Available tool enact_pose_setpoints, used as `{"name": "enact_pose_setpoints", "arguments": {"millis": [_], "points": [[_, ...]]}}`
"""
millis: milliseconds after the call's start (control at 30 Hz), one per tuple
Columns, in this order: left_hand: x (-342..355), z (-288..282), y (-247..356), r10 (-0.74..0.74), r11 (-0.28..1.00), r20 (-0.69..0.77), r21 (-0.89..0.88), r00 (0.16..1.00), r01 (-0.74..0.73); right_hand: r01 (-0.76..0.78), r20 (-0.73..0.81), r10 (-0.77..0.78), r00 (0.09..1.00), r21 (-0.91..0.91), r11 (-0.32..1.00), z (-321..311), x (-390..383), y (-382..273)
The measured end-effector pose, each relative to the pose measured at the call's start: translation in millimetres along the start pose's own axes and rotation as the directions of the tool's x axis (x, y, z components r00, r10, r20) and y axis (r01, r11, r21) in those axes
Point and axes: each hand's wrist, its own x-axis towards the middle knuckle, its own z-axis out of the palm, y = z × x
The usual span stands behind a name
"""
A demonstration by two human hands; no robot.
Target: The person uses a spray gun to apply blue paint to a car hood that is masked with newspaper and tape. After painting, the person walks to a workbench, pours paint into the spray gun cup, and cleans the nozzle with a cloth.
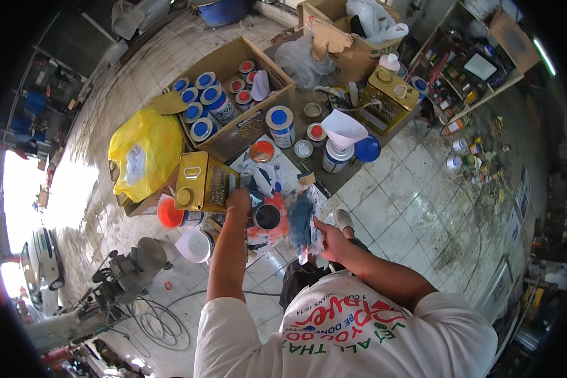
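Observation:
My right hand (334,242) grips the edge of a crumpled rag (302,217), white and smeared with blue-grey paint. My left hand (238,201) is beside a gold rectangular tin (203,183), close to some bluish crumpled material; its fingers are hidden, so any hold cannot be made out. Between my hands an open can with a dark inside (268,217) stands on red-stained sheeting. Just beyond it is an open can (261,152) with an orange-red inside. A small tan block (306,178) lies near the top of the rag.
A cardboard box (246,129) holds several blue-lidded and red-lidded cans. To its right stand more cans, a white funnel (344,129) and another gold tin (389,101). A yellow plastic bag (146,151) sits at left, above an orange-red container (170,213) and a white cup (194,246).

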Motion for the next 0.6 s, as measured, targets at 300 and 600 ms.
{"name": "enact_pose_setpoints", "arguments": {"millis": [300, 600], "points": [[-163.7, -178.5, 92.8, 0.165, 0.853, -0.682, -0.265, 0.712, -0.451, 0.36, 0.175, -0.325, 0.929, -0.232, 0.904, 64.5, 14.7, -39.3], [-222.1, -222.1, 113.1, 0.432, 0.576, -0.62, -0.37, 0.655, -0.729, 0.099, 0.568, 0.0, 0.823, -0.143, 0.985, 124.8, -34.9, -72.2]]}}
